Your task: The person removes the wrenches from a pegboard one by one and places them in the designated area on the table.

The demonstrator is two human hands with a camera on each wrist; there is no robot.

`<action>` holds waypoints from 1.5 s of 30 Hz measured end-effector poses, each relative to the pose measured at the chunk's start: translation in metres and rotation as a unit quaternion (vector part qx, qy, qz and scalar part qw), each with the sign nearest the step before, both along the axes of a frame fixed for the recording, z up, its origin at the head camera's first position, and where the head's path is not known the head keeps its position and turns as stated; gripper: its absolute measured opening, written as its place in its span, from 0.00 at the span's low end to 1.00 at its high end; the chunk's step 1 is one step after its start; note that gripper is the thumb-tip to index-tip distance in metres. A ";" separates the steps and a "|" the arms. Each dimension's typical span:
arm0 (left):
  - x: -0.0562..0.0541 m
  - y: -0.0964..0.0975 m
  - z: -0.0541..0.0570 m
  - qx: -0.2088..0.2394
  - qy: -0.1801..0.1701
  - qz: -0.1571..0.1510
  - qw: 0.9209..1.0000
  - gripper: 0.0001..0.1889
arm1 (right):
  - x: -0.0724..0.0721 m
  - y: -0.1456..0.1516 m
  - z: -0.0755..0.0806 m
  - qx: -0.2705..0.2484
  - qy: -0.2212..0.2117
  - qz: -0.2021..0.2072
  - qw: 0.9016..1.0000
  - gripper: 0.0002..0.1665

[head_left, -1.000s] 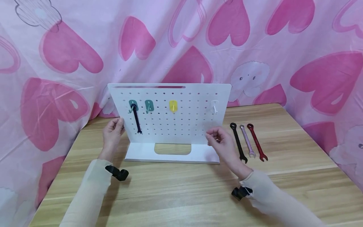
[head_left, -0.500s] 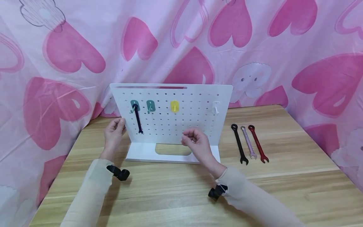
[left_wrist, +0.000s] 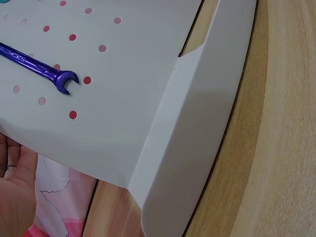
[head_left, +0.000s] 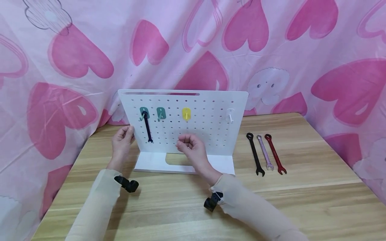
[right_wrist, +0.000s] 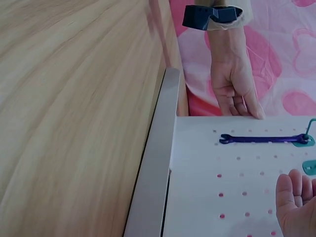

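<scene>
While presumably steadying white pegboard (head_left: 197, 125), pinching its left edge with left hand (head_left: 121, 140); poising right hand (head_left: 193, 149) loosely curled, empty, in front; noting 1 purple combination wrench (right_wrist: 264, 139) hanging from leftmost green hook (head_left: 143, 109), 3 wrenches (head_left: 265, 153) lying on table (head_left: 169, 207).

Can't see ring end of hanging wrench (left_wrist: 39, 66) or read its lettering in left wrist view. Getting left hand (left_wrist: 18, 190) edge-cropped there, right hand (right_wrist: 299, 208) in right wrist view. Losing part of pegboard (head_left: 200, 125) behind latter, head view.
</scene>
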State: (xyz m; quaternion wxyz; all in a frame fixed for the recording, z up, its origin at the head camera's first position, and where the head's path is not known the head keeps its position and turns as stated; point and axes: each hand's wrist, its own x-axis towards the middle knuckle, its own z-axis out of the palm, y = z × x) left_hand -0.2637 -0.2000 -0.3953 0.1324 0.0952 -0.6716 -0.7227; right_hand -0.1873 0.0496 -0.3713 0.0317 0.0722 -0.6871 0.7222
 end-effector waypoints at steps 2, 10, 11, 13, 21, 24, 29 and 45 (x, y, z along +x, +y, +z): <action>0.000 0.001 0.001 0.010 -0.007 0.002 1.000 0.08 | -0.001 -0.005 0.000 0.000 -0.002 0.003 1.000 0.16; 0.002 0.001 0.002 -0.003 -0.025 0.010 1.000 0.09 | -0.008 -0.021 -0.003 -0.006 -0.013 0.012 1.000 0.16; 0.001 0.001 0.002 -0.003 -0.025 0.009 1.000 0.09 | -0.008 -0.023 -0.003 -0.007 -0.014 0.011 1.000 0.15; 0.001 0.001 0.001 0.000 -0.024 0.010 1.000 0.09 | -0.008 -0.026 -0.003 -0.002 -0.011 0.007 1.000 0.14; 0.000 0.001 0.000 -0.011 -0.026 0.012 1.000 0.09 | -0.012 -0.038 -0.003 0.016 -0.014 0.005 1.000 0.15; 0.001 0.001 0.000 -0.015 -0.030 0.012 0.999 0.09 | -0.013 -0.041 -0.003 0.009 -0.013 0.007 1.000 0.16; 0.000 0.001 0.001 -0.015 -0.038 0.011 0.999 0.12 | -0.016 -0.045 -0.003 -0.004 -0.013 0.014 1.000 0.17; 0.002 0.001 0.001 -0.016 -0.030 0.000 0.999 0.11 | -0.022 -0.057 -0.002 0.004 -0.012 0.021 1.000 0.19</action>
